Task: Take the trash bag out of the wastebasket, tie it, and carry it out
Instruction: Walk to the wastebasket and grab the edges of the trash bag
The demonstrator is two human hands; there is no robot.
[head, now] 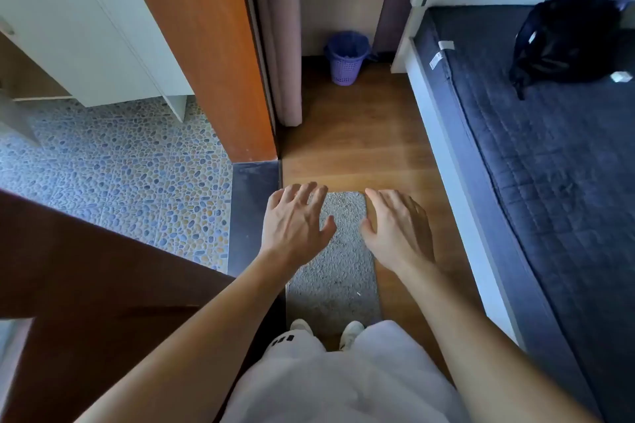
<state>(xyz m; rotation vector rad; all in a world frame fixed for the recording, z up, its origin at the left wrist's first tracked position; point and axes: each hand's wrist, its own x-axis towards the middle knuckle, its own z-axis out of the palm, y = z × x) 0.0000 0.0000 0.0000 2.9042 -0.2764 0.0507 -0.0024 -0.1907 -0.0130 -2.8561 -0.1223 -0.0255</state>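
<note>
Your left hand (295,223) and right hand (398,230) out front, fingers spread, holding nothing, above the grey mat (338,271), purple wastebasket (347,58) with its bag far ahead by the wall, beside the bed (549,154)

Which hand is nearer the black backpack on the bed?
Right. The right hand hovers open over the mat's right edge, closer to the bed side where the black backpack lies. The left hand is further left, by the doorway threshold.
</note>
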